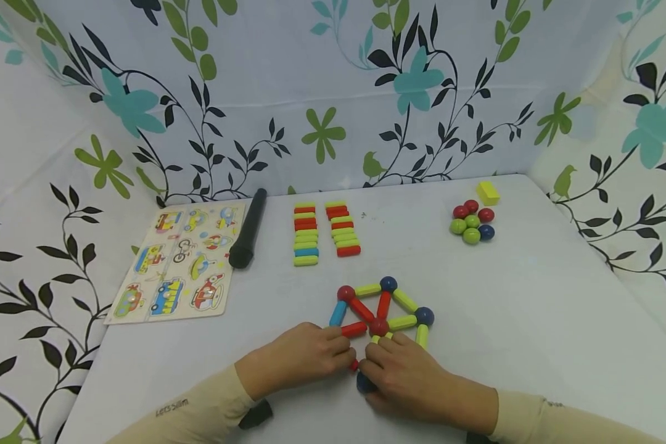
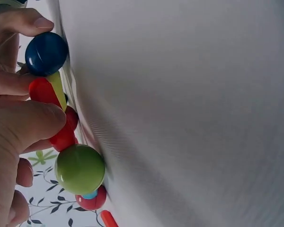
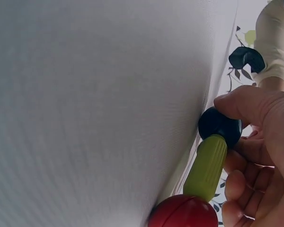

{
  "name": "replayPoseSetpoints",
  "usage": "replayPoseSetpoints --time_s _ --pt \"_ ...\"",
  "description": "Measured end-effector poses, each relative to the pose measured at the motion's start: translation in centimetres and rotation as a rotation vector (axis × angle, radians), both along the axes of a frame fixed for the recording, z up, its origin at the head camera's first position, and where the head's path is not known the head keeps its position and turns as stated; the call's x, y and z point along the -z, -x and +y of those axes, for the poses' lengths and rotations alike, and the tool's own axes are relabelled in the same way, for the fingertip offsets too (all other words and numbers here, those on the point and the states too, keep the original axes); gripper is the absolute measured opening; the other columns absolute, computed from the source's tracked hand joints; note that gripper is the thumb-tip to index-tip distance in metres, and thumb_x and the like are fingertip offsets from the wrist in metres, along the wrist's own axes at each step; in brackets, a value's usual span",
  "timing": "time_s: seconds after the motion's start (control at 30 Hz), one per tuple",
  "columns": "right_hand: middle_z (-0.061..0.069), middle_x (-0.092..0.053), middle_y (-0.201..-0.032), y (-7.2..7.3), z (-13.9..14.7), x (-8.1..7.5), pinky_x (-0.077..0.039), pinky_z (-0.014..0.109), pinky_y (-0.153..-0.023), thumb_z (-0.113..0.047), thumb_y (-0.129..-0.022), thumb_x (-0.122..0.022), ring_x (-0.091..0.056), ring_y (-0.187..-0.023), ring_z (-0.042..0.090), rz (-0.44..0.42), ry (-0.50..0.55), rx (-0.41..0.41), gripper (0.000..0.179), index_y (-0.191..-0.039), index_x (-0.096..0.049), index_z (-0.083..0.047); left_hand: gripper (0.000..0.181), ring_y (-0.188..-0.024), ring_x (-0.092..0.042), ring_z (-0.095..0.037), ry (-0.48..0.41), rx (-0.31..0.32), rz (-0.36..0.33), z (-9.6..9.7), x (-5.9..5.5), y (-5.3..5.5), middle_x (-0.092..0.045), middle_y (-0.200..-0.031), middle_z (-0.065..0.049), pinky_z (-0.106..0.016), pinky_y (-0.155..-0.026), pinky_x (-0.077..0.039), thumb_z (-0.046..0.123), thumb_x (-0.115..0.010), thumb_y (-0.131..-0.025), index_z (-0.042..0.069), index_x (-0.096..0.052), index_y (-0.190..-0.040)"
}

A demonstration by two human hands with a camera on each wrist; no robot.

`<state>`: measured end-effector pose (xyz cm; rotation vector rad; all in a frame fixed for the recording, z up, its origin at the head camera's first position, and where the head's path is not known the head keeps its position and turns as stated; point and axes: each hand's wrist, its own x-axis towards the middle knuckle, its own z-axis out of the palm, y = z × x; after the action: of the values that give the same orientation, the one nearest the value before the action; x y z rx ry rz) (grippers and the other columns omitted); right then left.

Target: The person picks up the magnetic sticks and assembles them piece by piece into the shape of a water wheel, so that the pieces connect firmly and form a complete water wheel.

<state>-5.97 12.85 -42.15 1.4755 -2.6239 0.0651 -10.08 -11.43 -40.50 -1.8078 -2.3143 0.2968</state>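
Note:
A flat frame of coloured rods and balls lies on the white table, with a red ball [image 1: 379, 327] at its centre and dark blue balls, such as one at the right [image 1: 424, 316], round its rim. My left hand [image 1: 305, 353] pinches a red rod [image 2: 62, 137] at the near left side, between a green ball [image 2: 79, 169] and a dark blue ball [image 2: 46, 54]. With thumb and fingers, my right hand [image 1: 407, 373] holds that dark blue ball at the near corner. A yellow-green rod [image 3: 206, 168] runs from it to a red ball [image 3: 183, 213].
Beyond the frame, two columns of loose rods [image 1: 306, 235] lie side by side. A black microphone [image 1: 248, 229] and a picture puzzle board [image 1: 177, 265] are at the left. Several loose balls [image 1: 471, 235] and a yellow block [image 1: 488, 193] sit at the back right.

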Motion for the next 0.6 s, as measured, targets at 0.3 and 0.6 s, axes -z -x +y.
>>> replayPoseSetpoints --time_s 0.3,0.6 --pt "-0.006 -0.057 -0.09 -0.16 0.1 -0.13 -0.037 0.021 -0.07 -0.053 -0.085 -0.079 -0.047 -0.079 0.009 -0.021 0.019 0.025 0.043 -0.112 -0.073 -0.019 0.027 -0.085 -0.052 -0.005 -0.012 0.012 0.02 -0.21 0.65 0.2 -0.069 -0.102 0.01 -0.009 -0.064 -0.047 0.032 -0.077 -0.092 0.024 -0.071 -0.118" --pt "-0.005 -0.057 -0.092 -0.16 -0.16 -0.48 -0.038 0.021 -0.071 -0.054 -0.087 -0.076 -0.047 -0.08 0.01 -0.015 -0.001 0.041 0.047 -0.118 -0.072 -0.019 0.028 -0.085 -0.05 -0.007 -0.014 0.008 0.026 -0.4 0.74 0.26 -0.068 -0.104 0.01 -0.01 -0.065 -0.047 0.033 -0.076 -0.093 0.024 -0.07 -0.119"
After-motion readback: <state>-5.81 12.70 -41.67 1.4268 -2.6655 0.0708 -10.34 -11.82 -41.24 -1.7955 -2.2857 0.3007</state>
